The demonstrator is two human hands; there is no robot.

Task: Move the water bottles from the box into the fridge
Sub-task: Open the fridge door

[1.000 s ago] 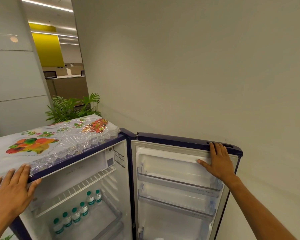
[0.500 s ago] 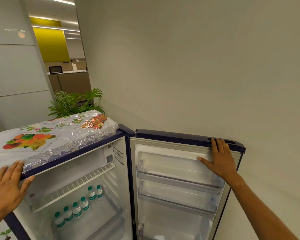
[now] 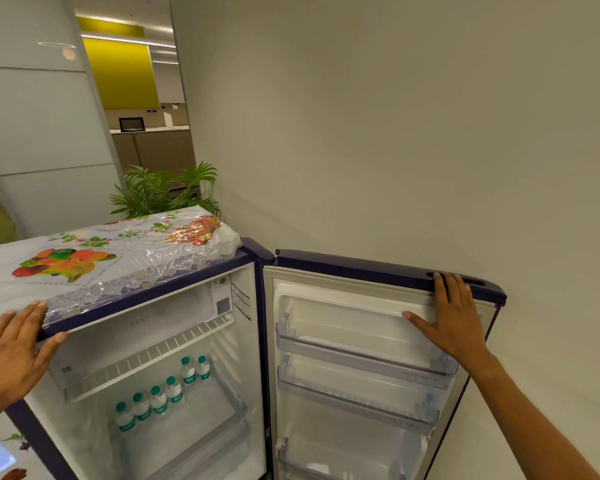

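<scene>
A small dark blue fridge (image 3: 146,297) stands open in front of me. Its door (image 3: 361,268) is swung wide to the right, almost against the wall. Several small water bottles (image 3: 160,398) with green caps stand in a row on a lower shelf inside. My left hand (image 3: 13,351) rests flat on the fridge's top front corner, thumb under the edge. My right hand (image 3: 451,320) lies flat on the inner face of the door near its top edge, fingers straight. The box is out of view.
A clear plastic cover with fruit prints (image 3: 94,261) lies over the fridge top. A potted palm (image 3: 163,192) stands behind the fridge. A plain wall (image 3: 395,133) runs close behind the door. The door's shelves (image 3: 361,362) hold nothing.
Both hands stay where they were on the fridge top and the door. The view has shifted slightly; the door looks a little wider open.
</scene>
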